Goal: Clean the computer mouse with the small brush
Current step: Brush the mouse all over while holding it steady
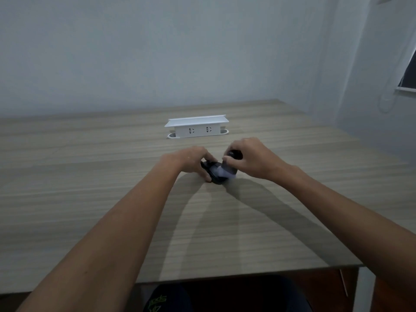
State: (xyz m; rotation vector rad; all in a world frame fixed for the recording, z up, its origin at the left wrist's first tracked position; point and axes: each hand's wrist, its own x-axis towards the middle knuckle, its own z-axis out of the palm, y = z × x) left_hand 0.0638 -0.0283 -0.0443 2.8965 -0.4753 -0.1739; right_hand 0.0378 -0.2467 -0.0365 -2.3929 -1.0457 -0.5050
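A black computer mouse point(213, 173) lies on the wooden table point(90, 176), in the middle. My left hand point(193, 161) grips its left side, thumb and fingers around the body. My right hand point(249, 158) is closed around the dark handle of a small brush point(234, 154). The brush's pale bristles, blurred, press down on the right side of the mouse. Part of the mouse is hidden under the fingers and the bristles.
A white socket box point(197, 128) with two outlets stands on the table just behind the hands. The wall runs along the table's far edge. The near edge is close to my lap, and the right edge drops off near a window.
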